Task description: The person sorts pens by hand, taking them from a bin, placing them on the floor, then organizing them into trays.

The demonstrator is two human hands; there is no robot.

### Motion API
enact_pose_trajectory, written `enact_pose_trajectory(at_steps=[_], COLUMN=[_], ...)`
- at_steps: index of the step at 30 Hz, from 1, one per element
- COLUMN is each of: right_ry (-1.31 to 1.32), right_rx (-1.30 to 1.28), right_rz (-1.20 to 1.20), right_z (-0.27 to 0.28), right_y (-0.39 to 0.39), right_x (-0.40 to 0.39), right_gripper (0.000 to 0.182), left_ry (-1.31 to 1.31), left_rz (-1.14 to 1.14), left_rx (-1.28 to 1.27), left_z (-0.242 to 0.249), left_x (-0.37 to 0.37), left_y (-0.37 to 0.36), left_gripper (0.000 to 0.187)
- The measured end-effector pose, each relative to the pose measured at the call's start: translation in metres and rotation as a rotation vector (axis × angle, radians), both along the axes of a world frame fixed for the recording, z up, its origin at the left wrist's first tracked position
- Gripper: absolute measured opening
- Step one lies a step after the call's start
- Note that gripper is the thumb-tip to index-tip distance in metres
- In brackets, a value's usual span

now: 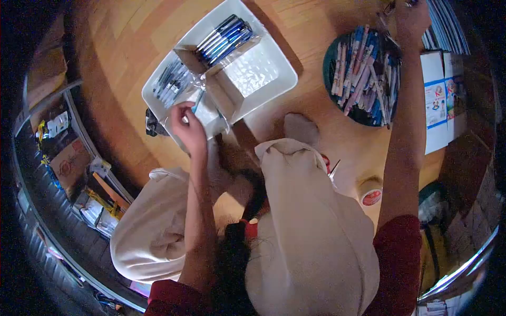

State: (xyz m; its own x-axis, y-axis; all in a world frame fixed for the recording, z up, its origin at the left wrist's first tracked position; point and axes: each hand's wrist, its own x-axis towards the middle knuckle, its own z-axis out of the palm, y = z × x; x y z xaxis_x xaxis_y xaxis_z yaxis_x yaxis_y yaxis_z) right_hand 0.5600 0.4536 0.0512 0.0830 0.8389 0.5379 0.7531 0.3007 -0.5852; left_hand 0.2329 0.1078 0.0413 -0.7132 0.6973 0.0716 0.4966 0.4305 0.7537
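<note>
A white plastic bin (287,79) on the floor is split by cardboard dividers (224,95). Dark and blue pens (224,39) fill its upper compartment, and clear-wrapped pens (174,81) lie in the left one. Over the bin's lower left compartment, my left hand (188,126) is closed, its fingertips pinching what looks like a slim light-blue pen (198,101). At the top right, my right hand (414,21) reaches past a round dark-green basket (329,66) heaped with pens and pencils (363,79). The frame edge and dimness obscure its fingers, near small dark items.
Red-handled scissors (332,167) and a tape roll (371,197) lie on the wooden floor by my right leg. A white and blue printed box (436,102) stands at right, below stacked notebooks (448,26). At left, a metal-framed rack (79,121) holds packaged goods.
</note>
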Motion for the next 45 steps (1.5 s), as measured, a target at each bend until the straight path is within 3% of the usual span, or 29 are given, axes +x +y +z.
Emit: enact_pose_trajectory(at_steps=[1, 2, 4, 6, 9, 12, 16, 19, 20, 23, 24, 26, 28, 31, 33, 35, 36, 39, 42, 45], right_ry=[0.075, 0.035, -0.026, -0.118, -0.162, -0.158, -0.153, -0.388, -0.398, -0.592, -0.61, -0.644, -0.541, -0.36, -0.245, -0.14, -0.23, -0.264, 0.222, 0.342], right_rx=[0.097, -0.022, -0.196, -0.371, -0.578, -0.686, -0.456, -0.268, -0.393, -0.553, -0.547, -0.537, -0.46, -0.455, -0.495, -0.546, -0.616, -0.503, -0.66, -0.824], right_rz=[0.089, -0.008, 0.059, 0.122, 0.31, 0.337, 0.168, 0.134, 0.17, 0.02, -0.055, -0.206, -0.225, -0.166, -0.091, -0.007, -0.025, -0.012, 0.115, 0.138], right_z=[0.012, 0.038, 0.035, 0.029, 0.017, 0.012, 0.01, 0.002, -0.005, -0.029, -0.029, -0.024, -0.006, 0.0, -0.003, -0.008, -0.007, -0.001, 0.013, 0.016], right_y=[-0.007, -0.028, -0.043, -0.067, -0.11, -0.137, -0.126, -0.103, -0.095, -0.09, -0.091, -0.1, -0.113, -0.127, -0.138, -0.151, -0.152, -0.16, -0.185, -0.213], right_x=[0.005, 0.0, 0.039, 0.048, 0.041, 0.038, 0.061, 0.078, 0.084, 0.089, 0.087, 0.079, 0.068, 0.073, 0.077, 0.072, 0.068, 0.064, 0.041, 0.016], right_gripper=[0.017, 0.014, 0.022, 0.025, 0.023, 0.021, 0.026, 0.027, 0.029, 0.032, 0.032, 0.032, 0.033, 0.032, 0.033, 0.034, 0.031, 0.032, 0.029, 0.027], left_ry=[-0.063, 0.001, 0.215, 0.428, 0.207, 0.232, 0.197, 0.335, 0.399, 0.266, 0.233, 0.193, 0.17, -0.073, -0.218, -0.428, -0.55, -0.737, -0.827, -0.818], left_rz=[0.032, 0.011, -0.093, -0.187, -0.218, -0.294, -0.302, -0.284, -0.295, -0.284, -0.262, -0.23, -0.249, -0.196, -0.387, -0.451, -0.528, -0.604, -0.673, -0.747], left_rx=[-0.112, -0.309, -0.445, -0.514, -0.564, -0.654, -0.647, -0.63, -0.552, -0.604, -0.551, -0.685, -0.74, -0.598, -0.344, -0.243, -0.18, -0.221, -0.129, -0.077], left_z=[-0.004, -0.024, -0.063, -0.056, -0.05, -0.047, -0.033, -0.011, -0.001, 0.014, -0.014, 0.04, 0.073, 0.092, 0.071, 0.064, 0.057, 0.038, 0.028, 0.028], left_x=[-0.01, -0.03, -0.052, -0.05, -0.052, -0.054, -0.062, -0.069, -0.07, -0.084, -0.115, -0.078, -0.064, -0.044, -0.031, 0.027, 0.056, 0.13, 0.177, 0.198], left_y=[-0.006, -0.018, -0.041, -0.039, -0.033, -0.032, -0.039, -0.037, -0.037, -0.037, -0.055, -0.022, -0.003, 0.024, 0.037, 0.064, 0.075, 0.098, 0.114, 0.116], left_gripper=[0.016, 0.013, 0.019, 0.031, 0.026, 0.021, 0.013, 0.01, 0.008, 0.008, 0.009, 0.01, 0.013, 0.015, 0.015, 0.016, 0.017, 0.014, 0.017, 0.017])
